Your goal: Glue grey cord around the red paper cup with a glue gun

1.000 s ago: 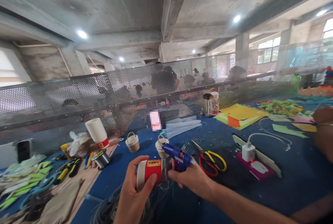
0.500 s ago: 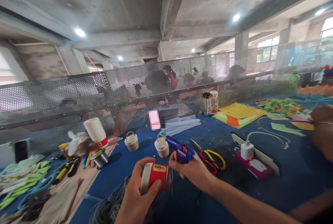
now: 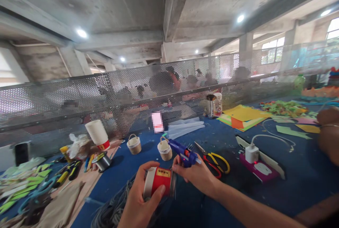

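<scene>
My left hand (image 3: 144,192) is wrapped round a red and white paper cup (image 3: 158,182), which lies on its side with its open end to the right. Thin wire-like strands show at that end. My right hand (image 3: 194,173) grips a blue glue gun (image 3: 184,152), nozzle pointing up and left, while its thumb and fingertips come close to the cup's open end. Whether they pinch a strand is hard to see. Just beyond stand two small beige baskets with handles, one basket (image 3: 164,149) behind the nozzle and another basket (image 3: 134,144) farther left.
Red-and-yellow-handled scissors (image 3: 215,162) lie right of the glue gun. A purple power strip (image 3: 261,171) with a white charger is farther right. Stacked paper cups (image 3: 96,134), a wire spool (image 3: 102,161) and grey cord (image 3: 115,203) are leftward. A perforated metal screen (image 3: 79,97) spans the back.
The paper cup and my left hand have shifted slightly to the right. My right hand and the glue gun are nearly where they were.
</scene>
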Available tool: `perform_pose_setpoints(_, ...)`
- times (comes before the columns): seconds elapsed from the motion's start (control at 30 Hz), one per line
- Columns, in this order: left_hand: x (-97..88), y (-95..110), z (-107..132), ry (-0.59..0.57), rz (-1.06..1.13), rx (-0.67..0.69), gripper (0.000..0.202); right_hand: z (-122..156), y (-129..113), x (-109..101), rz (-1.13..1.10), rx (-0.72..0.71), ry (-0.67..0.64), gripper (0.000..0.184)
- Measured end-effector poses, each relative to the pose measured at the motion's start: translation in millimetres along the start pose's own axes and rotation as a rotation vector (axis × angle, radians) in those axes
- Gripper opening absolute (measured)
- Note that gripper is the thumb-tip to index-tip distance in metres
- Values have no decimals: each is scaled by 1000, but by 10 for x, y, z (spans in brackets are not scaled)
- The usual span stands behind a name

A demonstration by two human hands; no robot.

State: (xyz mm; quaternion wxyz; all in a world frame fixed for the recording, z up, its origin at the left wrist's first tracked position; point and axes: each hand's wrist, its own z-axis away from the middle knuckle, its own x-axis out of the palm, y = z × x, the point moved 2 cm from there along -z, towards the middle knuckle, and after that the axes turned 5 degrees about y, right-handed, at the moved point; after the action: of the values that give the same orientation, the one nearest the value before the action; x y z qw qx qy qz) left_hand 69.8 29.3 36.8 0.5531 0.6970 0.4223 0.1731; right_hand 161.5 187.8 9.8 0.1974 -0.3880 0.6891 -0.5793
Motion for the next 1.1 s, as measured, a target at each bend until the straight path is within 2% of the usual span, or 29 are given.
perform_pose_setpoints(0.27,1,24,19,9,16,-8,51,27,-94,0,32,22,-13,23)
perform_pose_setpoints(0.47,9,1,26,28,-6,20,49,18,-122,-31,80,17,-68,17)
perform_pose_setpoints(0.63,8,15,45,28,-38,63,45,21,-164,-43,137,70,-77,14)
perform_pose_setpoints(0.83,19,-27,66,-28,-32,55,45,24,-197,-35,93,141,-112,18)
perform_pose_setpoints(1.0,15,-98,56,-80,-45,44,45,6,-117,-53,46,178,-149,18)
perform_pose_setpoints(1.1,-4,-89,32,-78,-45,42,45,-9,-79,-67,34,175,-124,20)
